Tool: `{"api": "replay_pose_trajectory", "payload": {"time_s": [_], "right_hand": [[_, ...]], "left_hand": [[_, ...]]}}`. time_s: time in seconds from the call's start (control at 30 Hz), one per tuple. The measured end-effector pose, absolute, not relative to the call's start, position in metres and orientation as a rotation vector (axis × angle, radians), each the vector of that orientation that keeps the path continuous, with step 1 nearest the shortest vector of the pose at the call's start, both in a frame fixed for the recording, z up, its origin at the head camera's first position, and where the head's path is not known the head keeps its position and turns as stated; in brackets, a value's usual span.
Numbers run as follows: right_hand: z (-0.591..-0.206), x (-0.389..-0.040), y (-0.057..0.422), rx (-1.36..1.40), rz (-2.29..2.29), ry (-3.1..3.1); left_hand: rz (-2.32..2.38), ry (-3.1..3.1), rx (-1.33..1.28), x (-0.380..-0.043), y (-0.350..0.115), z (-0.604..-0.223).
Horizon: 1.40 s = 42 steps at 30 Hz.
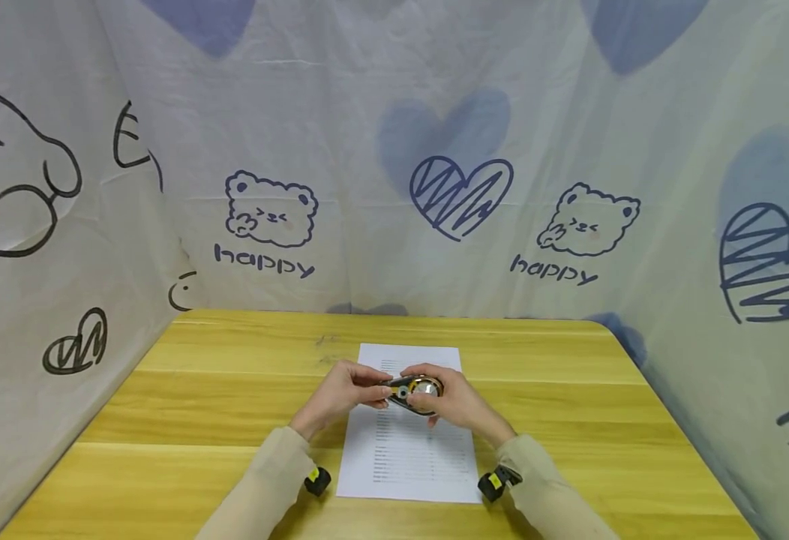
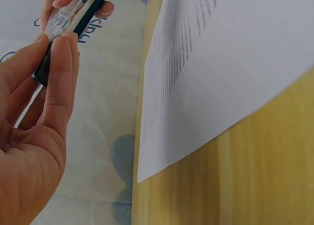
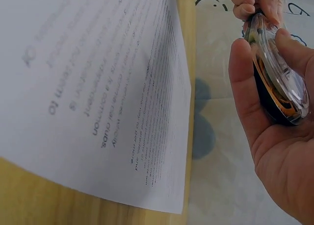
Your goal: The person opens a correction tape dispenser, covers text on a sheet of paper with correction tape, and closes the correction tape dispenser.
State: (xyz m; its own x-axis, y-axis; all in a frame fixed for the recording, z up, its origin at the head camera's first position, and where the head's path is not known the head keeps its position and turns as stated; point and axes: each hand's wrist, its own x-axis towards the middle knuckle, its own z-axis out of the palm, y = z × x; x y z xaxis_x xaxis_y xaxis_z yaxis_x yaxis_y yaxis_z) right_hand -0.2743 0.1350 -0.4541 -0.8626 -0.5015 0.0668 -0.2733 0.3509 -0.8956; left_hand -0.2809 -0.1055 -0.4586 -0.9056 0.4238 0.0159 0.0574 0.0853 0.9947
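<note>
A teardrop-shaped correction tape [image 1: 425,388] with a clear shell, a dark base and a round reel inside is held up over a printed sheet of paper [image 1: 411,469]. My left hand [image 1: 339,395] pinches its narrow end between thumb and fingers. Round the wide reel end, my right hand [image 1: 460,402] grips with the thumb on the clear side. The right wrist view shows orange parts inside the correction tape [image 3: 277,83]. In the left wrist view, the dark tip of the correction tape [image 2: 43,70] shows between the left fingers.
The paper lies flat on a yellow wood-grain table [image 1: 219,405]. Pale cloth [image 1: 361,217] with drawn hearts and bears hangs behind the table and at both sides. Black wrist cameras with yellow marks, such as the left one [image 1: 317,481], sit at both cuffs.
</note>
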Motion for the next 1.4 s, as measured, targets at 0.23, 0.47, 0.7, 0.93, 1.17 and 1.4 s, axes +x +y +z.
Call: {"api": "replay_pose_trajectory", "payload": {"time_s": [0.23,0.47,0.7,0.93,1.17,1.4], "right_hand": [[-0.454,-0.275,0.134,-0.719,-1.501,2.393],[-0.454,-0.275,0.139,-0.653,-1.508,2.428],[-0.454,-0.275,0.143,-0.629,-1.496,2.434],[-0.456,-0.277,0.144,-0.610,-1.503,2.447],[-0.448,-0.271,0.142,-0.605,-1.478,2.483],[-0.455,-0.278,0.145,-0.592,-1.478,2.506]], "left_hand": [[1.893,2.113,0.456,-0.280,-0.107,-0.459],[1.901,2.148,0.434,-0.280,-0.114,-0.458],[1.857,2.225,0.427,-0.280,-0.120,-0.458],[1.740,2.421,0.459,-0.280,-0.125,-0.456],[1.570,2.684,0.381,-0.282,-0.133,-0.456],[1.422,2.783,0.383,-0.287,-0.145,-0.461]]}}
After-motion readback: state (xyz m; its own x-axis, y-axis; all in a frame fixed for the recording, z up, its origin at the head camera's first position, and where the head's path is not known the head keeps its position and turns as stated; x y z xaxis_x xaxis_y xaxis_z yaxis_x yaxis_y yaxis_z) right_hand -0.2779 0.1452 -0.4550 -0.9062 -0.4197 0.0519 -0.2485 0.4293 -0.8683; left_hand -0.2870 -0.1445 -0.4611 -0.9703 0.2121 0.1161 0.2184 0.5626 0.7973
